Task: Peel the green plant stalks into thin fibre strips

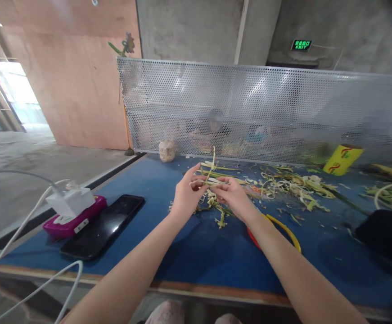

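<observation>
My left hand [185, 193] and my right hand [232, 194] meet above the blue table [189, 252], both pinched on a bundle of pale green plant strips [209, 180]. One thin strip sticks up from the bundle between the fingers. Shredded green and yellowish plant scraps [293, 186] lie spread on the table behind and to the right of my hands. A few scraps [218, 211] hang or lie just below my fingers.
A black phone [103, 227] and a pink device with a white charger [70, 209] lie at the table's left, cables trailing off. Red and yellow rings [285, 229] sit under my right forearm. A yellow container [342, 159], a perforated metal screen [263, 112] and a black object [385, 234] bound the far and right sides.
</observation>
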`<state>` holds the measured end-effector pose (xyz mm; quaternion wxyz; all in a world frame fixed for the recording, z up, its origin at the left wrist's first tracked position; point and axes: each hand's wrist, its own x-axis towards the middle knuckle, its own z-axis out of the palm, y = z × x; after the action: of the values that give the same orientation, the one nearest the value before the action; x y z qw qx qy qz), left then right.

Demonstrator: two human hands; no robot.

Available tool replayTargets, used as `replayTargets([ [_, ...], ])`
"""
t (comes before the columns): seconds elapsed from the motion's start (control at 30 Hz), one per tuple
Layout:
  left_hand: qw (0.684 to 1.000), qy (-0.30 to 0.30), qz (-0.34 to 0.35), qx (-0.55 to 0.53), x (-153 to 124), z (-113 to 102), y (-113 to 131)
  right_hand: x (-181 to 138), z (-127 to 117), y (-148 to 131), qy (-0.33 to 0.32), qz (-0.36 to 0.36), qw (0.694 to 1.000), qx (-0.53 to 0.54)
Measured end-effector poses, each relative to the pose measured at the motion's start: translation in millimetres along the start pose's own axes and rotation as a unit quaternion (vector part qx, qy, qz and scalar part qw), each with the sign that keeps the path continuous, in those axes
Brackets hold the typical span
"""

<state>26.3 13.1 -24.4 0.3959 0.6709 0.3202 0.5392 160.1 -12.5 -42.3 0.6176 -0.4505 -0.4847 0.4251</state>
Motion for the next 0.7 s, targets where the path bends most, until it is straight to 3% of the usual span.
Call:
replayTargets([
  [0.1, 0.999, 0.032, -0.019, 0.015, 3, -4, 0, 1, -5, 3, 0.014, -0.039, 0.988, -0.147],
  [0.2, 0.998, 0.048, -0.023, 0.042, 4, -9, -2, -2, -7, 1, -0.001, -0.115, 0.948, -0.296],
  [0.37, 0.996, 0.034, -0.013, 0.079, 3, -11, -13, -13, -5, -14, -0.054, -0.288, 0.823, -0.487],
  [0.53, 0.992, -0.071, 0.018, 0.106, 0, -6, -18, -13, -8, -22, -0.049, -0.396, 0.723, -0.564],
  [0.6, 0.988, -0.112, 0.033, 0.104, -1, -3, -16, -11, -12, -22, -0.045, -0.398, 0.710, -0.579],
  [0.7, 0.979, -0.156, 0.054, 0.115, -3, -2, -13, -8, -17, -20, -0.024, -0.368, 0.717, -0.592],
])
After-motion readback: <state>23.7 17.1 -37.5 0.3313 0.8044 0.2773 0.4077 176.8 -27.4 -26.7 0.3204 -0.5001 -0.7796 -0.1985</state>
